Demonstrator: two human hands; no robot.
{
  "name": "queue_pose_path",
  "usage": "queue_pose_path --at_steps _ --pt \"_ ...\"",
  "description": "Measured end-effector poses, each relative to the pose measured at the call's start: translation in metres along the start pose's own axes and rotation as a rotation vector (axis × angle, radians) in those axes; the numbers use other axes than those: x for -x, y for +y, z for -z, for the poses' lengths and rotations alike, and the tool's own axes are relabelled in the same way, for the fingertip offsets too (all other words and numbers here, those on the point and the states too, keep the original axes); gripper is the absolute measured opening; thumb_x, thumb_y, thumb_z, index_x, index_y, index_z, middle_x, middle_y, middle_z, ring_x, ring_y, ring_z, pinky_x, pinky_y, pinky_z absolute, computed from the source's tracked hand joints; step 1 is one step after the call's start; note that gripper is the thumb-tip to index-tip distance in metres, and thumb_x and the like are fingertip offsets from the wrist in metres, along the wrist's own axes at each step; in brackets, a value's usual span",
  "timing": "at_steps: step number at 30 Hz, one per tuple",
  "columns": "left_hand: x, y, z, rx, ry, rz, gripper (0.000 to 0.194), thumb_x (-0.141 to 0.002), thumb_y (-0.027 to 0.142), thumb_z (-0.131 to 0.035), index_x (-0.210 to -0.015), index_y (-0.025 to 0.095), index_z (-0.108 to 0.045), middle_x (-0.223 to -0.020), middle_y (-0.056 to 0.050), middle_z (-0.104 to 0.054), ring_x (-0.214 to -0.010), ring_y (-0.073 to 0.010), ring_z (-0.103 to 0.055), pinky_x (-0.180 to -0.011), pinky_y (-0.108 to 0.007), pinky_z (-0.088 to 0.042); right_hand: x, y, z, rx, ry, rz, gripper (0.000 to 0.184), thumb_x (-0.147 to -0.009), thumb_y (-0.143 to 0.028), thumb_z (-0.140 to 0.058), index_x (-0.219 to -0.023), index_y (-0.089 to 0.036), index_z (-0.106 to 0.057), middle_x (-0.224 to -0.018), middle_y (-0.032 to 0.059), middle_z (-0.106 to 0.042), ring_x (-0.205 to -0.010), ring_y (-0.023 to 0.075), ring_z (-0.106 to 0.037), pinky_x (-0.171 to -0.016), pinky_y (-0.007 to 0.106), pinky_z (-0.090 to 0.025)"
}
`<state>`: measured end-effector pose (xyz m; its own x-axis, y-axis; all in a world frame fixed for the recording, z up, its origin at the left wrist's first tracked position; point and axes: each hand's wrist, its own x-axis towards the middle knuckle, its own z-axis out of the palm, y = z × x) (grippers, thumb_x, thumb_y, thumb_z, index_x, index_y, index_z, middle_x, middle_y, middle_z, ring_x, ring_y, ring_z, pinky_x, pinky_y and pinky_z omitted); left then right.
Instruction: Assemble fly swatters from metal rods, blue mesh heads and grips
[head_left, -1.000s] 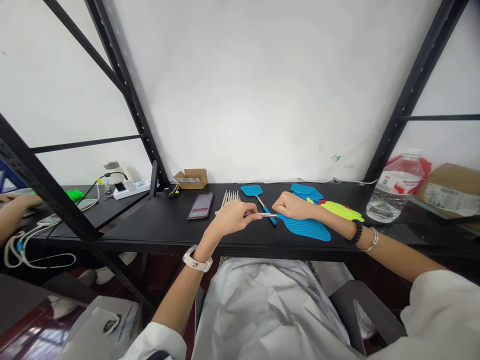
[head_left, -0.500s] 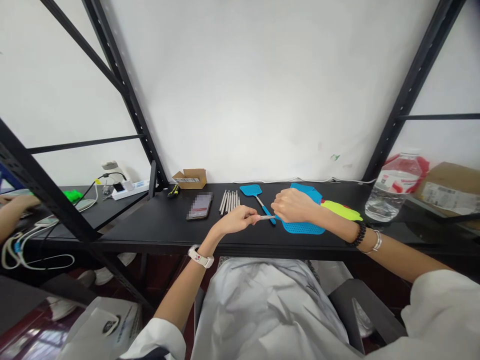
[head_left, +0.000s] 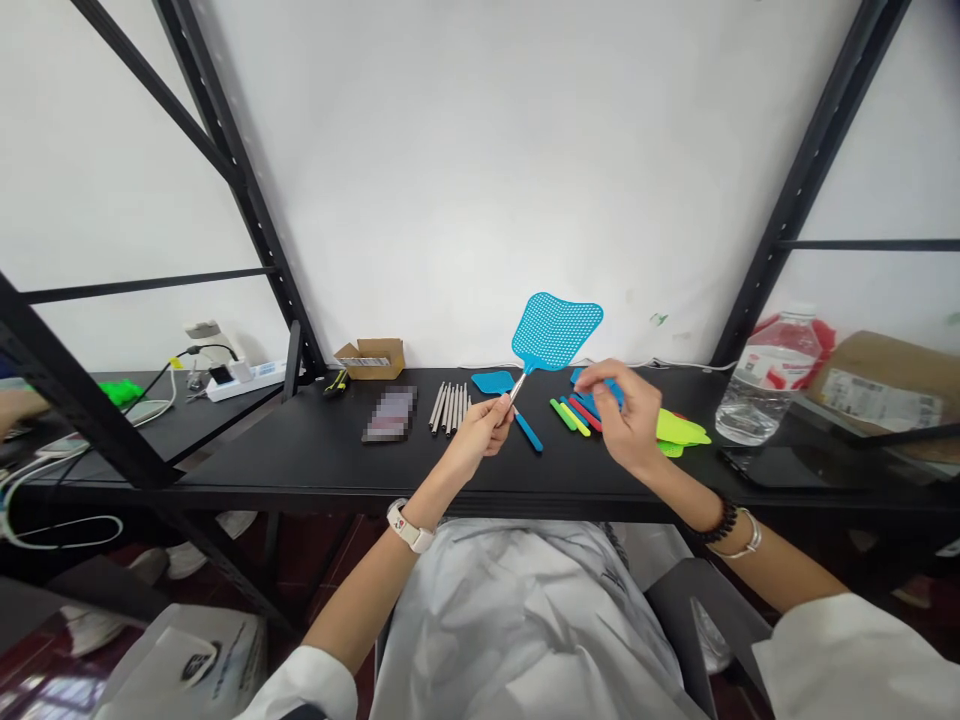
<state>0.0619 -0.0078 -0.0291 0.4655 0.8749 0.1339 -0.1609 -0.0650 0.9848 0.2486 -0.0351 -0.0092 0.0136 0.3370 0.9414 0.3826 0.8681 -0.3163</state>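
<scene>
My left hand (head_left: 484,432) is closed round the metal rod of a blue fly swatter (head_left: 559,328), whose perforated head is tilted up against the wall behind. My right hand (head_left: 626,412) hovers to the right of it with fingers apart and curled, holding nothing. Beneath it lie several coloured handle grips (head_left: 576,415) in green, yellow, red and blue. Further blue swatter heads are partly hidden by that hand. Another blue fly swatter (head_left: 529,432) with a blue handle rests on the table behind my left hand. Left of it are several metal rods (head_left: 448,408) side by side.
Yellow-green swatter heads (head_left: 681,428) lie to the right, near a large water bottle (head_left: 772,375) and a dark flat device (head_left: 772,466). On the left are a phone (head_left: 390,414), a small cardboard box (head_left: 373,360) and a cutter (head_left: 337,383). Black shelf posts (head_left: 259,220) flank the table.
My left hand has raised the blue fly swatter from low over the table, its head now upright. My right hand has let go of it and moved right, uncovering the coloured grips.
</scene>
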Motion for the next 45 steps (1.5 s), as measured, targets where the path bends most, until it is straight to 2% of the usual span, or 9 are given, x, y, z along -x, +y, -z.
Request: queue_pose_path --at_steps 4,7,9,13,25,31,34,39,45 --pt "0.005 -0.006 -0.015 0.176 -0.092 0.036 0.035 -0.078 0.048 -0.051 -0.07 0.016 -0.041 -0.045 0.011 -0.018 -0.035 -0.0018 -0.01 -0.033 -0.015 -0.008 0.022 0.015 -0.013 -0.427 -0.145 -0.581 0.01 -0.08 -0.026 -0.047 -0.078 -0.019 -0.055 -0.059 -0.0008 -0.057 -0.05 0.0122 -0.051 -0.049 0.025 -0.039" --pt "0.006 -0.016 -0.029 0.22 -0.115 0.051 0.034 -0.078 0.047 -0.051 -0.07 0.015 -0.042 -0.044 0.01 -0.02 -0.035 -0.0013 -0.013 -0.033 -0.015 -0.009 0.026 0.018 -0.019 -0.64 -0.201 -0.767 0.024 -0.079 -0.034 -0.051 -0.097 -0.02 -0.056 -0.086 0.0046 -0.065 -0.075 0.0167 -0.059 -0.064 0.028 -0.045" --pt "0.006 -0.022 -0.036 0.227 -0.106 0.064 0.033 -0.078 0.046 -0.053 -0.07 0.015 -0.042 -0.044 0.01 -0.022 -0.035 -0.0011 -0.014 -0.033 -0.015 -0.01 0.024 0.016 -0.02 -0.703 -0.189 -0.787 0.031 -0.08 -0.041 -0.05 -0.102 -0.021 -0.058 -0.1 0.0068 -0.063 -0.09 0.0194 -0.058 -0.076 0.031 -0.045" --pt "0.009 -0.027 -0.046 0.214 -0.068 0.066 0.034 -0.076 0.046 -0.055 -0.069 0.015 -0.041 -0.044 0.01 -0.025 -0.035 -0.0008 -0.017 -0.034 -0.015 -0.011 0.02 0.013 -0.018 -0.684 -0.146 -0.805 0.032 -0.08 -0.046 -0.052 -0.091 -0.018 -0.064 -0.097 0.0079 -0.064 -0.093 0.0204 -0.057 -0.085 0.033 -0.041" --pt "0.013 -0.032 -0.062 0.127 0.067 -0.031 0.036 -0.075 0.049 -0.053 -0.068 0.017 -0.038 -0.044 0.011 -0.023 -0.035 -0.0012 -0.014 -0.034 -0.015 -0.009 0.022 0.006 -0.03 -0.744 -0.067 -0.81 0.036 -0.077 -0.051 -0.054 -0.06 -0.02 -0.043 -0.072 0.0023 -0.061 -0.077 0.0163 -0.055 -0.077 0.03 -0.041" --pt "0.023 -0.02 -0.061 0.369 -0.23 0.222 0.035 -0.08 0.047 -0.048 -0.067 0.017 -0.035 -0.048 0.011 -0.011 -0.039 -0.0027 -0.005 -0.034 -0.016 -0.005 -0.006 0.035 -0.007 -0.781 0.058 -0.765 0.032 -0.072 -0.043 -0.061 -0.059 -0.021 -0.041 -0.065 -0.002 -0.055 -0.068 0.0138 -0.054 -0.073 0.03 -0.043" --pt "0.024 -0.017 -0.056 0.438 -0.341 0.286 0.032 -0.082 0.043 -0.047 -0.068 0.017 -0.035 -0.049 0.01 -0.01 -0.04 -0.0035 -0.004 -0.034 -0.016 -0.005 -0.026 0.053 0.01 -0.74 0.007 -0.768 0.031 -0.069 -0.039 -0.064 -0.061 -0.021 -0.039 -0.065 -0.0029 -0.053 -0.072 0.0146 -0.056 -0.069 0.029 -0.045" --pt "0.036 -0.012 -0.044 0.42 -0.326 0.262 0.031 -0.084 0.043 -0.045 -0.069 0.017 -0.035 -0.05 0.009 -0.01 -0.04 -0.0037 -0.004 -0.035 -0.015 -0.005 -0.057 0.056 0.015 -0.608 -0.041 -0.679 0.034 -0.071 -0.045 -0.057 -0.061 -0.021 -0.035 -0.067 -0.0016 -0.052 -0.076 0.0159 -0.057 -0.069 0.03 -0.046" --pt "0.054 -0.01 -0.045 0.43 -0.253 0.221 0.035 -0.082 0.049 -0.044 -0.069 0.017 -0.034 -0.05 0.009 -0.008 -0.04 -0.0035 -0.004 -0.035 -0.015 -0.005 -0.082 0.049 0.005 -0.668 -0.053 -0.74 0.028 -0.072 -0.033 -0.057 -0.061 -0.02 -0.035 -0.063 -0.0028 -0.049 -0.073 0.0135 -0.057 -0.069 0.028 -0.046"
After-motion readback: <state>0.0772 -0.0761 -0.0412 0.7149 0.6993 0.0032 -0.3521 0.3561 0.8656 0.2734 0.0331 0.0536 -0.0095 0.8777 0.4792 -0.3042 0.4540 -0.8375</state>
